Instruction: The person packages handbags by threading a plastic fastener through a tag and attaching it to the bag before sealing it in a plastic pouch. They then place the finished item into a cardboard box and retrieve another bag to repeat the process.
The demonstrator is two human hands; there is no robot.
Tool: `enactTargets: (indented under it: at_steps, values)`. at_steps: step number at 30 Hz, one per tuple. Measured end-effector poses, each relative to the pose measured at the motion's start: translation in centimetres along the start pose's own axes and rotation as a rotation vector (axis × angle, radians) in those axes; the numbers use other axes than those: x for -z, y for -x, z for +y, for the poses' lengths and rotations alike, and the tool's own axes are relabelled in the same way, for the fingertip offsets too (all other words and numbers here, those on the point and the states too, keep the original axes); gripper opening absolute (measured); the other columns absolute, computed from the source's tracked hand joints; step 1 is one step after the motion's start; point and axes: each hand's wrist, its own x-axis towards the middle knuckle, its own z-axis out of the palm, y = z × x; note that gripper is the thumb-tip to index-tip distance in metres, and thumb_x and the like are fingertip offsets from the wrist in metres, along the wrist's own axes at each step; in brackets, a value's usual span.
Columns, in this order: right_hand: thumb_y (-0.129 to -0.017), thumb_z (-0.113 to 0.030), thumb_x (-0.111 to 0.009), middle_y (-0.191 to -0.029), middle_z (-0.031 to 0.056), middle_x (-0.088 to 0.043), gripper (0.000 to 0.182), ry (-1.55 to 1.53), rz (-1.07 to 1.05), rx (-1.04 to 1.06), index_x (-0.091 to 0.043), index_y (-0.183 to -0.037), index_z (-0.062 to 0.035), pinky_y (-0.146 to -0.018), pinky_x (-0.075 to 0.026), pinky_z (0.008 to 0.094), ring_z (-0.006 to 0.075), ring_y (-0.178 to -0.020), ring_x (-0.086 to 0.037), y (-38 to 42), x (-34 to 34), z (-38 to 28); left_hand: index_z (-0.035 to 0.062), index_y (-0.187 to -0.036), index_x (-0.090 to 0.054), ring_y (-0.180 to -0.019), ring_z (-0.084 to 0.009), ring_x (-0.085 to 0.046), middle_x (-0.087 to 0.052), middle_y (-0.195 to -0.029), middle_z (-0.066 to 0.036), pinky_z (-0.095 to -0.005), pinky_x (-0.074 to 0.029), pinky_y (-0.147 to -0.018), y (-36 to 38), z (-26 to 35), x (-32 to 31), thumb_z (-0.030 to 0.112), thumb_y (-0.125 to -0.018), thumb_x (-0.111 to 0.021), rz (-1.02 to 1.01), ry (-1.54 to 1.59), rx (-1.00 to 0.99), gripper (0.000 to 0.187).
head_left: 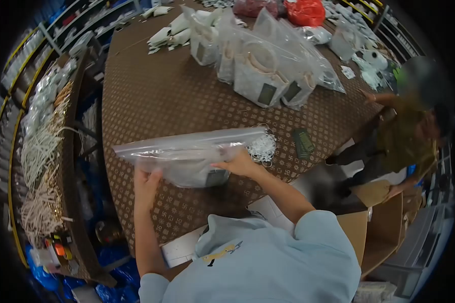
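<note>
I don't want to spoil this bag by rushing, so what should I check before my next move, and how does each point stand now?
1. Left hand and right hand both at the clear bag: ok.
2. White item inside it: ok.
3. Dark panel visible through the plastic, lower right: ok.
4. Zip strip pressed shut all along: cannot tell.
5. Bag's right corner free of the white string pile: not ok, they overlap in this view.
6. Co-worker's hands away from the bag: ok.
</note>
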Motion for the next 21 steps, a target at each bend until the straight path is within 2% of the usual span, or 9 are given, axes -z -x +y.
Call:
enactTargets:
  at_steps: [2,3,5,9,14,15,18,20,21]
  values:
    - [-0.072,-0.034,-0.075,-0.092,0.0095,-0.065,0.050,-0.063,0.243,-0.035,-0.061,-0.109,-0.0048,-0.068,-0.050,0.0313,0.0182,-0.074,-0.062,3.2,3.8,1.9,0.0015,-0.135,-0.037,-0.127,-0.0236,-0.038,-0.040,-0.136,-0.015,-0.0352,-0.037,-0.098,0.3,1.2,-0.1,0.023,-0.090,-0.055,0.142,0.434,-0.054,0.053]
    - [-0.075,-0.029,-0.073,-0.086,0.0045,-0.065,0.044,-0.288,0.401,0.018,-0.061,-0.109,-0.0027,-0.064,-0.049,0.0296,0.0135,-0.070,-0.060,4.9,6.8,2.0,0.0015,-0.135,-0.037,-0.127,-0.0236,-0.038,-0.040,-0.136,-0.015,-0.0352,-0.037,-0.098,0.5,1.9,0.0,0.023,-0.090,-0.055,0.127,0.439,-0.053,0.053]
    - [-0.078,-0.025,-0.071,-0.077,0.0010,-0.062,0.037,-0.299,0.610,-0.324,-0.061,-0.101,0.0023,-0.062,-0.046,0.0254,0.0093,-0.070,-0.055,8.9,14.8,-1.0,0.0034,-0.134,-0.040,-0.126,-0.0244,-0.039,-0.041,-0.136,-0.013,-0.0374,-0.039,-0.099,1.3,2.5,0.5,0.024,-0.092,-0.053,0.187,0.141,-0.018,0.048]
    - [-0.080,-0.029,-0.068,-0.079,0.0035,-0.062,0.034,0.004,0.889,-0.287,-0.061,-0.090,0.0022,-0.063,-0.043,0.0258,0.0095,-0.071,-0.053,14.3,25.1,7.6,0.0009,-0.127,-0.046,-0.116,-0.0213,-0.050,-0.052,-0.125,-0.012,-0.0325,-0.046,-0.088,2.7,-1.6,1.2,0.026,-0.090,-0.057,0.267,0.253,0.187,0.046]
    - [-0.081,-0.032,-0.067,-0.092,0.0110,-0.064,0.040,0.319,1.354,-0.249,-0.060,-0.104,-0.0002,-0.073,-0.045,0.0322,0.0192,-0.081,-0.059,10.8,31.0,18.9,0.0035,-0.119,-0.054,-0.101,-0.0136,-0.059,-0.061,-0.111,-0.007,-0.0257,-0.049,-0.079,4.4,-3.1,0.1,0.023,-0.088,-0.061,0.313,0.326,0.342,0.038]
    - [-0.081,-0.032,-0.066,-0.097,0.0134,-0.064,0.044,0.373,1.354,-0.317,-0.057,-0.111,-0.0020,-0.075,-0.046,0.0343,0.0240,-0.087,-0.060,9.2,31.0,18.2,0.0035,-0.119,-0.054,-0.101,-0.0136,-0.059,-0.061,-0.111,-0.007,-0.0257,-0.049,-0.079,5.0,-3.4,0.2,0.023,-0.088,-0.061,0.330,0.328,0.345,0.038]
    - [-0.083,-0.035,-0.065,-0.099,0.0115,-0.062,0.044,0.457,1.389,-0.374,-0.056,-0.108,0.0007,-0.077,-0.044,0.0326,0.0204,-0.087,-0.057,5.3,32.0,23.4,0.0038,-0.118,-0.054,-0.099,-0.0105,-0.059,-0.062,-0.108,-0.006,-0.0230,-0.049,-0.076,7.4,-5.5,1.5,0.024,-0.088,-0.061,0.440,0.256,0.438,0.037]
    - [-0.084,-0.035,-0.064,-0.096,0.0121,-0.062,0.044,0.334,1.380,-0.255,-0.057,-0.108,0.0013,-0.075,-0.044,0.0346,0.0230,-0.083,-0.056,3.6,32.6,25.8,0.0032,-0.117,-0.055,-0.089,-0.0076,-0.059,-0.063,-0.103,-0.005,-0.0206,-0.048,-0.069,11.5,-7.9,3.2,0.024,-0.088,-0.061,0.567,0.241,0.525,0.037]
    - [-0.084,-0.030,-0.064,-0.084,0.0175,-0.064,0.043,0.414,1.283,-0.181,-0.055,-0.113,0.0009,-0.066,-0.045,0.0343,0.0235,-0.068,-0.055,3.0,32.9,25.0,0.0023,-0.116,-0.055,-0.074,-0.0051,-0.057,-0.062,-0.096,-0.002,-0.0189,-0.045,-0.062,13.9,-8.9,3.9,0.024,-0.089,-0.060,0.681,0.208,0.521,0.035]
